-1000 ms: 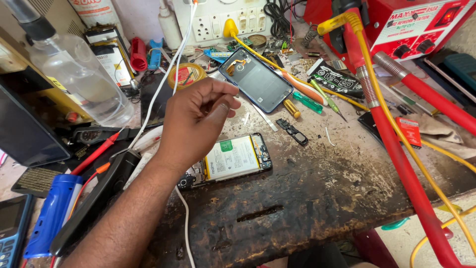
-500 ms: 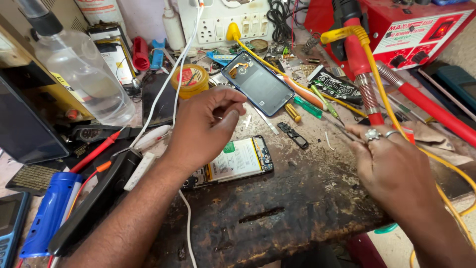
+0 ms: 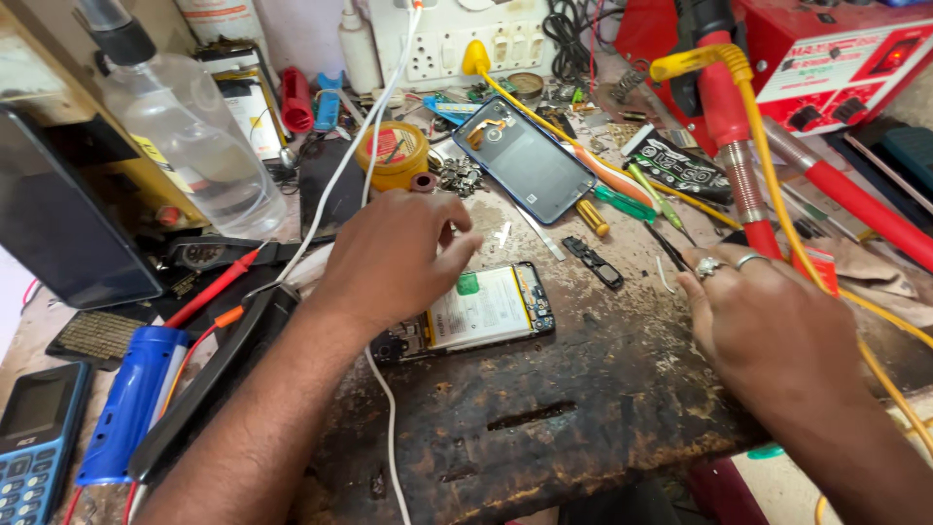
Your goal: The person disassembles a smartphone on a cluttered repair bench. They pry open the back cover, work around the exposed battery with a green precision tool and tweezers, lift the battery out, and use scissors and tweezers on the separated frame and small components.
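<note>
Left hand (image 3: 394,258) now lowered onto opened phone (image 3: 486,311) on scarred bench (image 3: 544,428), fingers loosely curled, grasp indeterminable; right hand (image 3: 768,331) advanced beside tweezers (image 3: 669,245), palm down, holding nothing visible; phone unmoved since earlier frame.

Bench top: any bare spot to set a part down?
Yes: the dark wood in front of the opened phone, between left hand and right hand. Crowded behind, around the blue back cover and yellow tin.
</note>
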